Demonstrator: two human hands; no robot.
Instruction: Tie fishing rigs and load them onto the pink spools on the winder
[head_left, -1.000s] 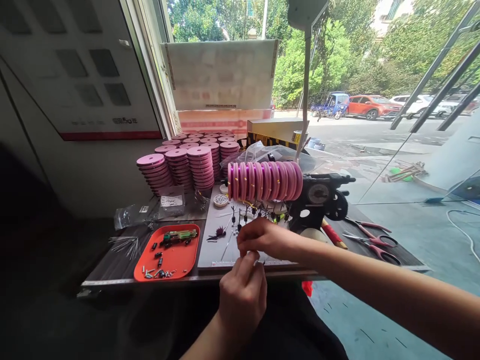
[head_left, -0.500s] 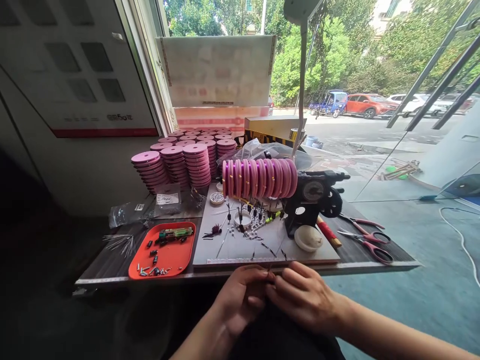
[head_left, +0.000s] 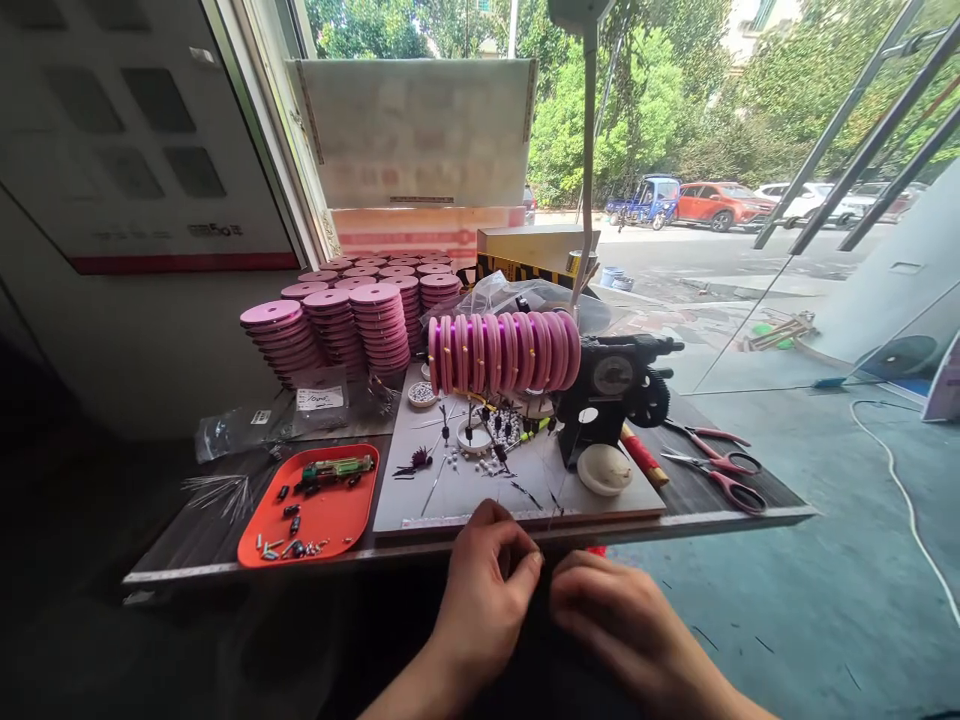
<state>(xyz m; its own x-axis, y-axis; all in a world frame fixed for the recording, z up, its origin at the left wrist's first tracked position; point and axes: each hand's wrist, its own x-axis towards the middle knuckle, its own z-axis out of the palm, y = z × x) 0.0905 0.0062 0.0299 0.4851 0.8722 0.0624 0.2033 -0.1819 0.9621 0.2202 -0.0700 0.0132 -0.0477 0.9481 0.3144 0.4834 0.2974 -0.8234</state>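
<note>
In head view, looking fwd & down: see L hand (head_left: 491, 580) just in front of white board (head_left: 396, 498), overlapping its near edge in view. Shows thumb & index tips tog. in a pinch; can't tell if clamped on anything, too small. Just beside, apart from L hand, see R hand (head_left: 611, 615), w/ fingers curled & tips partly hidden; can't tell if gripping anything. On board, nearest to both hands, find thin dark pieces (head_left: 526, 495), lying close to near edge. Farther back, find white beads (head_left: 480, 466) scattered abt. shallow dish (head_left: 460, 437), plus small bead cup (head_left: 421, 394) at back L. Above dish, see row of pink spools (head_left: 502, 352) mounted sideways on black stand (head_left: 611, 378). By stand's foot, note round white pot (head_left: 604, 470). To R of board: pliers (head_left: 709, 435), scissors (head_left: 724, 480), red-yellow stick (head_left: 643, 457). To L: orange tray (head_left: 352, 530) w/ green item (head_left: 337, 470) & small metal bits (head_left: 271, 550). At back L, see spool stacks (head_left: 381, 325), upright.
</note>
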